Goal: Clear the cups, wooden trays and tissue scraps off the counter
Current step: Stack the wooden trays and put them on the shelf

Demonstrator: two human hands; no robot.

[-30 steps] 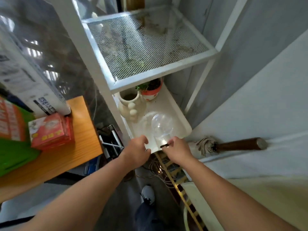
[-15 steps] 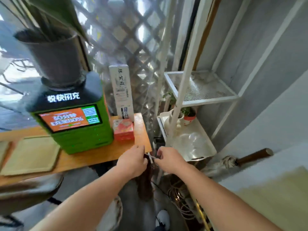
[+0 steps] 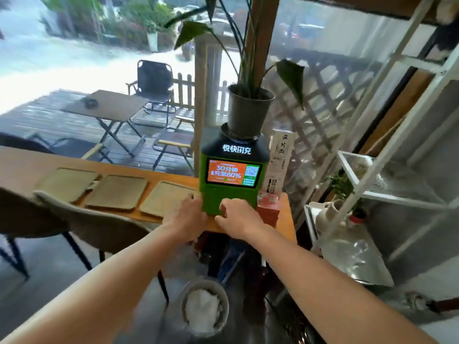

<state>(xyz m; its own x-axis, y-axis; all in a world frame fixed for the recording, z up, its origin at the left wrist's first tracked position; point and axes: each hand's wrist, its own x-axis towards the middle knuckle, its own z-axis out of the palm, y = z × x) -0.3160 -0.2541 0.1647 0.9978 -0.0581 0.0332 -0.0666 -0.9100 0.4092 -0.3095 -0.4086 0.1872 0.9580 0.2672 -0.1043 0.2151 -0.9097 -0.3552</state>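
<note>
Three flat wooden trays lie in a row on the wooden counter (image 3: 29,165): left tray (image 3: 67,181), middle tray (image 3: 118,192), right tray (image 3: 166,198). My left hand (image 3: 186,216) hovers at the right tray's near right corner, fingers apart, holding nothing. My right hand (image 3: 238,219) is beside it in front of a green charging station (image 3: 231,180), fingers loosely curled with nothing visible in them. A clear glass cup (image 3: 359,247) rests on a white shelf tray (image 3: 372,276) at the right. A small scrap (image 3: 90,186) sits between the left and middle trays.
A potted plant (image 3: 248,108) stands on the charging station, with a red box (image 3: 269,207) and a tall white carton (image 3: 280,165) to its right. Grey chairs (image 3: 82,219) sit at the counter's near side. A grey bin (image 3: 205,309) with white tissue stands on the floor. A white metal rack (image 3: 397,192) is on the right.
My view has swung left and up from the white rack to the counter. Both hands left the glass cup on the shelf tray and moved to the counter in front of the charging station.
</note>
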